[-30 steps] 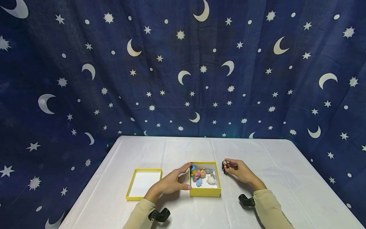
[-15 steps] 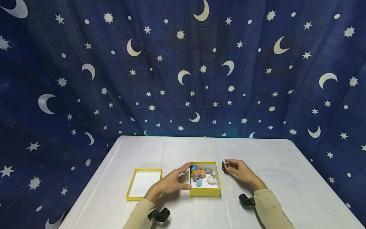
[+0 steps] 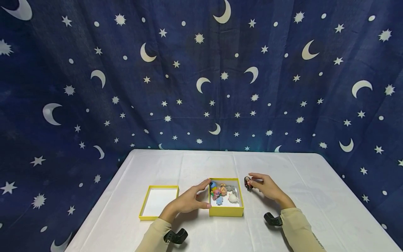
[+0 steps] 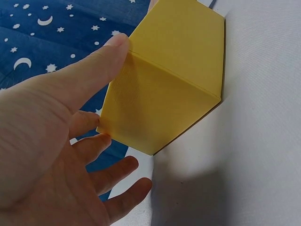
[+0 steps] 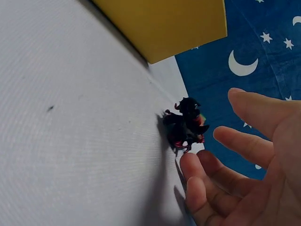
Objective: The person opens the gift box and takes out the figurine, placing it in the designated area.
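My left hand (image 3: 189, 199) holds the left side of an uncovered yellow box (image 3: 226, 211). Its thumb lies at the near corner and its index finger at the far one, while the other fingers spread loosely in the left wrist view. Inside the box are small toy figures, among them a white one (image 3: 233, 198), a light blue one (image 3: 219, 201) and a pink one (image 3: 216, 193). To the right of the box, a dark figurine (image 5: 186, 125) with red parts is on the table. My right hand (image 3: 267, 187) is beside it, fingers apart, with a gap between thumb and figurine.
The yellow-rimmed box lid (image 3: 158, 203) lies inside up to the left of my left arm. A white cloth covers the table (image 3: 195, 164). Behind it hangs a dark blue curtain (image 3: 182, 87) with moons and stars. Each wrist bears a black device (image 3: 175, 236).
My right hand has let go of the dark figurine and drawn back slightly to the right, its fingers spreading. The figurine stays beside the box. My left hand has not moved.
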Motion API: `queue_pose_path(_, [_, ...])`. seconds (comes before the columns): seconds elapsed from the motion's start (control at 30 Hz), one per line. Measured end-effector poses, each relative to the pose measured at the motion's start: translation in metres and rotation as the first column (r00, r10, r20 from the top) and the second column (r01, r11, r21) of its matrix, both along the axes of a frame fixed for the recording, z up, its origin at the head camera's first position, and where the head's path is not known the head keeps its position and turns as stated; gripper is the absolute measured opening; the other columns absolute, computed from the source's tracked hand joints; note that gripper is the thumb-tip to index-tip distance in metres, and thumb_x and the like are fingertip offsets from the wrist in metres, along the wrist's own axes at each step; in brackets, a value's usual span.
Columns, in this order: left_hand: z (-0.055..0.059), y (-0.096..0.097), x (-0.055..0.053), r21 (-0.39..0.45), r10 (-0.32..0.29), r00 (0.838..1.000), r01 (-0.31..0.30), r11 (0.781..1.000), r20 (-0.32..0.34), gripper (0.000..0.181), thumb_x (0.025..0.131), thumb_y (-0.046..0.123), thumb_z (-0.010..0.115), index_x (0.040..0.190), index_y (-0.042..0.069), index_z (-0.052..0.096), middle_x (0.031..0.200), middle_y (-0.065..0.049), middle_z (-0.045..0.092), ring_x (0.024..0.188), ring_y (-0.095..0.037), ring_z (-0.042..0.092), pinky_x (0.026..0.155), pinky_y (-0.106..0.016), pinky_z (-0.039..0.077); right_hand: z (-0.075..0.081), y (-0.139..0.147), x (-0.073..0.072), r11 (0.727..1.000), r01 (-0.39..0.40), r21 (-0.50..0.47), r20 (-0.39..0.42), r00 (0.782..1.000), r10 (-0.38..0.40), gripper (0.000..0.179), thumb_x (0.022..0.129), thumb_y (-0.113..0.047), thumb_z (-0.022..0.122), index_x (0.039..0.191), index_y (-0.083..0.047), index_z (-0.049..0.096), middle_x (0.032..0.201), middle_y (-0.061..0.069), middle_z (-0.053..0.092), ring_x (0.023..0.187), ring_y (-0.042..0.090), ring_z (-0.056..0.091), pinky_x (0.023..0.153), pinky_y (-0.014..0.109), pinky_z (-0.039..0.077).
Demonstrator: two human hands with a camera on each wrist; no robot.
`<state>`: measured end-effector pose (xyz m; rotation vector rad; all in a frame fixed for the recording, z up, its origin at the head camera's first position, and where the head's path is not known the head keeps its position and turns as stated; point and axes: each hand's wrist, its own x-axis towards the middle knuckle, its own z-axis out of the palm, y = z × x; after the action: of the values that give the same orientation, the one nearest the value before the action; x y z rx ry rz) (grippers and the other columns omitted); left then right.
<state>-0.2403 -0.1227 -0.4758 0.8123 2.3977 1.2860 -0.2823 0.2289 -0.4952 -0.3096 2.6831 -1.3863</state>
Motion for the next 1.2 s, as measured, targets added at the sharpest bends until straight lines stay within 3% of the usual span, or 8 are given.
queue_pose_path(0.23, [0.0, 0.001, 0.0, 0.006, -0.001, 1.0, 0.001, 1.0, -0.002, 0.091, 0.089, 0.022, 0.078, 0.161, 0.009, 0.025, 0.17, -0.012, 0.02, 0.153, -0.035, 0.031, 0.123, -0.056, 0.031, 0.003, 0.003, 0.001, 1.0, 0.004, -0.007, -0.048, 0.999, -0.005, 0.049, 0.101, -0.017, 0.061, 0.14, 0.01, 0.051, 0.129, 0.036, 0.059, 0.097, 0.034, 0.072, 0.064, 0.028, 0.055])
queue_pose_path(0.63, [-0.002, 0.0, -0.001, 0.002, -0.005, 1.0, 0.005, 1.0, -0.012, 0.091, 0.089, 0.027, 0.078, 0.161, 0.01, 0.025, 0.17, -0.014, 0.019, 0.152, -0.037, 0.033, 0.123, -0.056, 0.031, 0.014, 0.001, 0.005, 0.999, -0.02, -0.042, -0.076, 0.997, 0.016, 0.049, 0.101, -0.016, 0.061, 0.141, 0.01, 0.051, 0.133, 0.037, 0.056, 0.098, 0.03, 0.07, 0.063, 0.03, 0.055])
queue_pose_path(0.9, [-0.005, -0.001, -0.001, 0.009, -0.001, 1.0, 0.001, 1.0, -0.005, 0.09, 0.09, 0.025, 0.078, 0.161, 0.011, 0.025, 0.17, -0.014, 0.019, 0.152, -0.038, 0.033, 0.123, -0.057, 0.03, 0.025, -0.007, 0.01, 1.0, -0.018, 0.001, -0.129, 0.991, 0.018, 0.046, 0.1, -0.017, 0.062, 0.139, 0.008, 0.055, 0.133, 0.034, 0.06, 0.108, 0.038, 0.067, 0.071, 0.028, 0.053])
queue_pose_path(1.2, [-0.002, 0.0, -0.001, 0.01, -0.003, 1.0, 0.003, 1.0, -0.003, 0.091, 0.09, 0.024, 0.078, 0.161, 0.009, 0.025, 0.17, -0.014, 0.019, 0.152, -0.038, 0.032, 0.123, -0.056, 0.03, 0.034, -0.016, 0.012, 0.999, -0.031, 0.038, -0.164, 0.986, 0.037, 0.046, 0.1, -0.02, 0.063, 0.139, 0.003, 0.057, 0.134, 0.032, 0.06, 0.111, 0.037, 0.066, 0.083, 0.038, 0.055])
